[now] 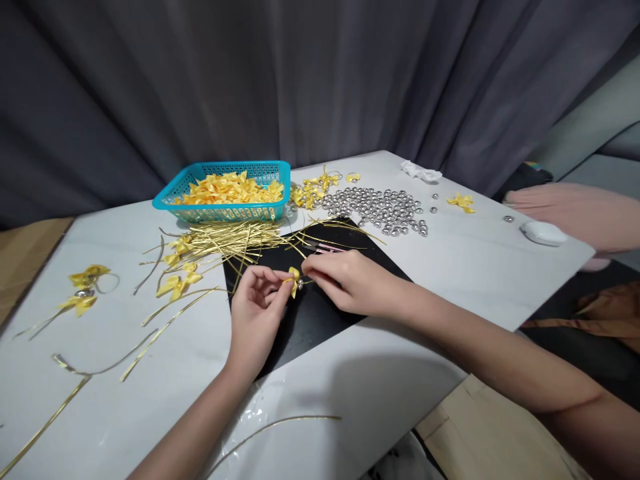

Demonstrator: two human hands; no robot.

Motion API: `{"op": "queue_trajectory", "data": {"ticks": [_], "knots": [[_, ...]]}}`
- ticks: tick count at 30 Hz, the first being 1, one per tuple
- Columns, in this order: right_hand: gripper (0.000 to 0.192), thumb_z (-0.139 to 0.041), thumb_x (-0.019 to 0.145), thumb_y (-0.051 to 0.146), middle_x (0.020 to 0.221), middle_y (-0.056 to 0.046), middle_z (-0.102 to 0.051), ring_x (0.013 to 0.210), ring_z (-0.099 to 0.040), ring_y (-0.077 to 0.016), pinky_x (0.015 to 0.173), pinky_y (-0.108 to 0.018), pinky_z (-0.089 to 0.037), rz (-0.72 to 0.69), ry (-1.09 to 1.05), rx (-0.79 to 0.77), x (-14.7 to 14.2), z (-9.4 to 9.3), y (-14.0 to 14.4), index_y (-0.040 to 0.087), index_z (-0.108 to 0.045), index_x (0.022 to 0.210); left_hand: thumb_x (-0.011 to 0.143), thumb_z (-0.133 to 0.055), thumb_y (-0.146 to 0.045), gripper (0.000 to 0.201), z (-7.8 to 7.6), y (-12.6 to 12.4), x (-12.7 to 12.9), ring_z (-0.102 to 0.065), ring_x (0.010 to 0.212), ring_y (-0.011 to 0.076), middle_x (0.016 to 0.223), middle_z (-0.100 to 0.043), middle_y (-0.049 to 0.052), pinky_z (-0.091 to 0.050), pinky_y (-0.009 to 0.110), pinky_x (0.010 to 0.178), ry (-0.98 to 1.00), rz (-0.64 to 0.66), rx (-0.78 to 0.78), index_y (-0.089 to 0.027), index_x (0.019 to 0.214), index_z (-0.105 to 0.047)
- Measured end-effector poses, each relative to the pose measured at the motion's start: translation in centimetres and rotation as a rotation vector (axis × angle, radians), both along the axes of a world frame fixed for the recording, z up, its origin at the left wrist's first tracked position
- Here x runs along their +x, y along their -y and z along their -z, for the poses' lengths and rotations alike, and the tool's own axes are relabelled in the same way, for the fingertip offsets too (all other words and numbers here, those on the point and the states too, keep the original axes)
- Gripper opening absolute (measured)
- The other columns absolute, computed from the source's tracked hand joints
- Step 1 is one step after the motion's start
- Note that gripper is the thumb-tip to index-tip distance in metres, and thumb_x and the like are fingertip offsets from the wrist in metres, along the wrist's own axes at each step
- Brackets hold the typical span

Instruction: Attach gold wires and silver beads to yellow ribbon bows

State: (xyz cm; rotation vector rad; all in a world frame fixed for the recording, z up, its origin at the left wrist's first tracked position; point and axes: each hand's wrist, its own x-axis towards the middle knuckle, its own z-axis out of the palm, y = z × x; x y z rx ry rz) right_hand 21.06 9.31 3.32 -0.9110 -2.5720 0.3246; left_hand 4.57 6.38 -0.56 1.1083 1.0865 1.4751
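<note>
My left hand (257,310) pinches a small yellow ribbon bow (294,275) between thumb and forefinger. A shiny silver bead (300,285) sits against the bow's right side. Close beside it, my right hand (345,277) is closed in a pinch on a thin gold tie, part of which shows between the hands. The right fingertips partly hide it. Both hands are over a black mat (295,333). Beyond the right hand lies a pink-handled tool (325,247), partly covered.
A turquoise basket (225,213) holds many yellow bows. Before it lies a heap of gold ties (235,239). Silver beads (385,208) spread to the right, near finished-looking bow clusters (313,192). A white computer mouse (543,233) and a crumpled tissue (420,171) lie along the right edge.
</note>
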Motion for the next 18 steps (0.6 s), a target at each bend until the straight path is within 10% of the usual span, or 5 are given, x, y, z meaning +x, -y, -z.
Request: {"op": "queue_trajectory", "data": {"ticks": [18], "knots": [[0.016, -0.037, 0.089, 0.012, 0.083, -0.007, -0.064, 0.069, -0.056, -0.0157, 0.059, -0.025, -0.034, 0.071, 0.189, 0.105, -0.42, 0.74, -0.1, 0.012, -0.054, 0.091, 0.06, -0.077, -0.021, 0.047, 0.33, -0.62, -0.51, -0.064, 0.073, 0.009, 0.08, -0.069, -0.002, -0.048, 0.023, 0.072, 0.099, 0.035, -0.164, -0.021, 0.095, -0.046]]}}
